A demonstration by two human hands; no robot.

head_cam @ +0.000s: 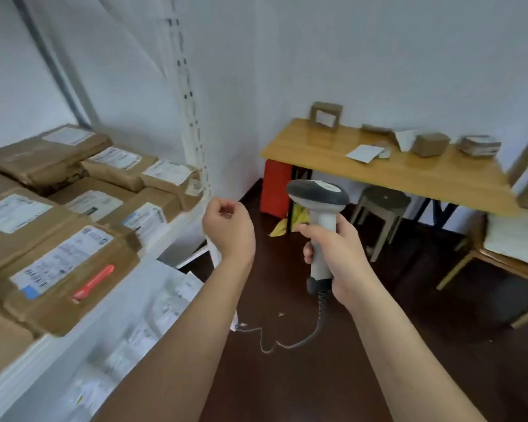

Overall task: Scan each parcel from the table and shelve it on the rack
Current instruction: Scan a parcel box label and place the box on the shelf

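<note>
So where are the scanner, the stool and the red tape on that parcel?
scanner (323,222): head view, on its pale handle above the right hand.
stool (384,198): head view, on its round seat under the table.
red tape (93,283): head view, mid-strip on the nearest parcel.

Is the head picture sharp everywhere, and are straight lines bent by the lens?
Head view: the white rack upright curves from wide-angle distortion; labels on the brown cardboard parcels are smeared and unreadable; the wooden table shows mild glare; the grey-and-white handheld scanner is fairly sharp.
</note>
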